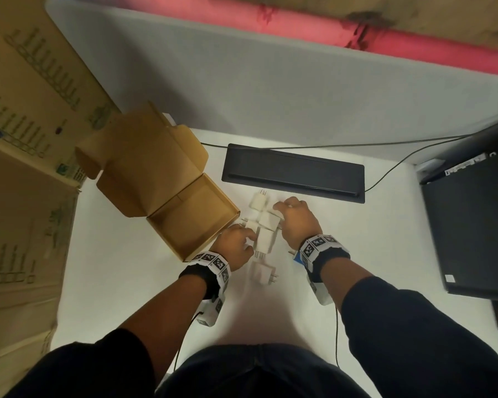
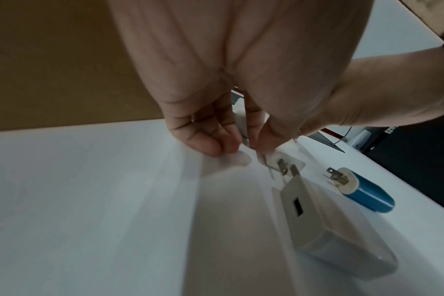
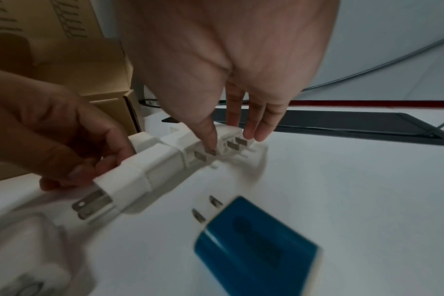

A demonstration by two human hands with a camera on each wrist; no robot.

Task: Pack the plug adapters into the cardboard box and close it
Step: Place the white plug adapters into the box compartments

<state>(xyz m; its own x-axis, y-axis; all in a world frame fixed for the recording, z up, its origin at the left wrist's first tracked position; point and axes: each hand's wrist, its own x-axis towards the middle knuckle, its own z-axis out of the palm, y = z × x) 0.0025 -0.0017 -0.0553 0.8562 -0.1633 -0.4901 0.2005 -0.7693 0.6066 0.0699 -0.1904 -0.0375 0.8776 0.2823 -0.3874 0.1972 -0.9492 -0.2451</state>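
An open cardboard box (image 1: 193, 221) lies left of centre, lid up, with nothing visible inside. Several white plug adapters are bunched just right of it on the white table (image 1: 133, 268). My left hand (image 1: 249, 239) curls round one white adapter (image 3: 139, 174) at the near end of the bunch. Thumb and fingers of my right hand (image 1: 282, 216) pinch another white adapter (image 3: 228, 138) at the far end. One white adapter (image 1: 259, 201) lies beyond the hands, and a white USB adapter (image 2: 330, 226) lies nearer me. A blue adapter (image 3: 256, 252) lies under my right wrist.
A black cable hatch (image 1: 293, 173) is set into the table behind the adapters. A large printed carton (image 1: 20, 139) stands at the left edge. A black computer case (image 1: 472, 225) stands at the right, with a thin cable (image 1: 385, 175) running to the hatch. A grey partition (image 1: 270, 81) closes the back.
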